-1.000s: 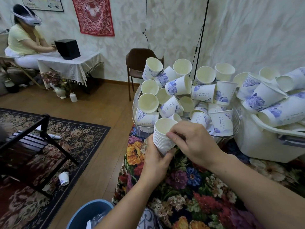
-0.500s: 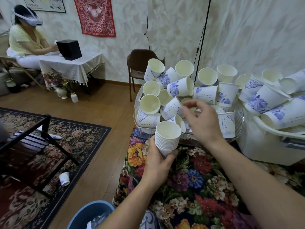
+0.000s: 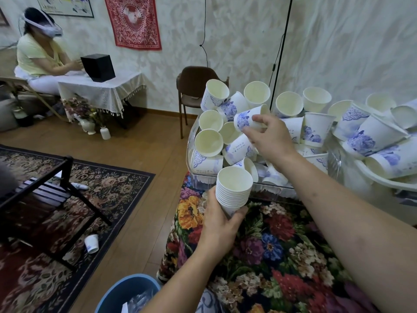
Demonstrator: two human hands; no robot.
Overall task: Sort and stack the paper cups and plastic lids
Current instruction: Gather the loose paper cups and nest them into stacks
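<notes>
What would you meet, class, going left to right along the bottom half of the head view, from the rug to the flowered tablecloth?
Fallen paper cup on the rug → blue bin → left hand gripping the cup stack → flowered tablecloth

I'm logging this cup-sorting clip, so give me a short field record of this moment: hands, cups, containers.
left hand: grips nested cup stack
right hand: pinches single paper cup at the pile
loose cups: heaped in clear bin and white tub
surface: floral tablecloth
floor: one stray cup
</notes>
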